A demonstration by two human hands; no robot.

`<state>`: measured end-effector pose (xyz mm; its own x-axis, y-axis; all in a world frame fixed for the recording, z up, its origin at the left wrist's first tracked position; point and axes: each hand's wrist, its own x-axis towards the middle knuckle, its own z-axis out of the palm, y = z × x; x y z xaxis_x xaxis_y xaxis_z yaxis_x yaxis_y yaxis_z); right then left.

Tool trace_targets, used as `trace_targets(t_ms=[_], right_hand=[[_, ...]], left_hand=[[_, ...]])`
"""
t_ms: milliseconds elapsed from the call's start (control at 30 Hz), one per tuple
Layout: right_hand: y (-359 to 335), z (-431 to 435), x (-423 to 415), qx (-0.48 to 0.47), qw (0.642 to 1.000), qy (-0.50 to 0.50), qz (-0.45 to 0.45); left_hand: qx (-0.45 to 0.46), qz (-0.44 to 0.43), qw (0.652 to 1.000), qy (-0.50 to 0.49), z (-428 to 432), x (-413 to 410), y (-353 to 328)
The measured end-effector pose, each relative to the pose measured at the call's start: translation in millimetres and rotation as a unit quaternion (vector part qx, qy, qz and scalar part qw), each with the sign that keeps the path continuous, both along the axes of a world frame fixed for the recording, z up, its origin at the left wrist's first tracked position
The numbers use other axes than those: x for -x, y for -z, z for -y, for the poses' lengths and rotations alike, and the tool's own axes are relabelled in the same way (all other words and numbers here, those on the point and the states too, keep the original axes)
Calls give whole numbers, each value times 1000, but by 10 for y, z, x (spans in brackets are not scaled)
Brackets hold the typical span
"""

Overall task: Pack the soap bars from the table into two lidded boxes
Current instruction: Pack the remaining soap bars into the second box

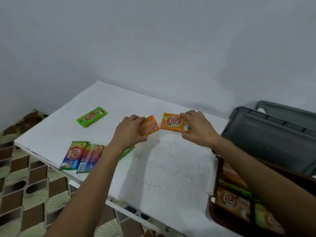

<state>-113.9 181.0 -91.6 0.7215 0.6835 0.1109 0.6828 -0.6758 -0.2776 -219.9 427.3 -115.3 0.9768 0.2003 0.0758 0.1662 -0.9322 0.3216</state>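
Above the middle of the white table (162, 168), each hand grips an orange soap bar. My left hand (130, 130) is closed around one orange bar (149, 128), tilted with its back side showing. My right hand (196, 129) pinches the other orange bar (172, 124) by its right end, label up. A green bar (91, 116) lies at the far left. Two rainbow-wrapped bars (73, 154) (90, 158) rest side by side at the left edge. Another green bar (127, 152) is mostly hidden under my left forearm.
A dark brown open box (216, 194) at the table's right edge holds orange and green soap bars, partly covered by my right arm. A grey plastic lidded box (273, 134) stands behind it at the right. Patterned floor tiles (25, 185) show at the left.
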Motion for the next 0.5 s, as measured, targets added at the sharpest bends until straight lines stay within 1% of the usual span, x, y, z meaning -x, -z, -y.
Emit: trace_targets(t_ms=[267, 333, 500], right_hand=[[-272, 1279, 479, -26, 999, 31, 17], [-318, 1597, 607, -17, 999, 33, 21], [-406, 2326, 982, -17, 998, 52, -10]], left_hand=[[-12, 40, 988, 148, 997, 27, -347], [-15, 44, 982, 184, 1245, 57, -398], [-16, 28, 961, 276, 1843, 157, -484]])
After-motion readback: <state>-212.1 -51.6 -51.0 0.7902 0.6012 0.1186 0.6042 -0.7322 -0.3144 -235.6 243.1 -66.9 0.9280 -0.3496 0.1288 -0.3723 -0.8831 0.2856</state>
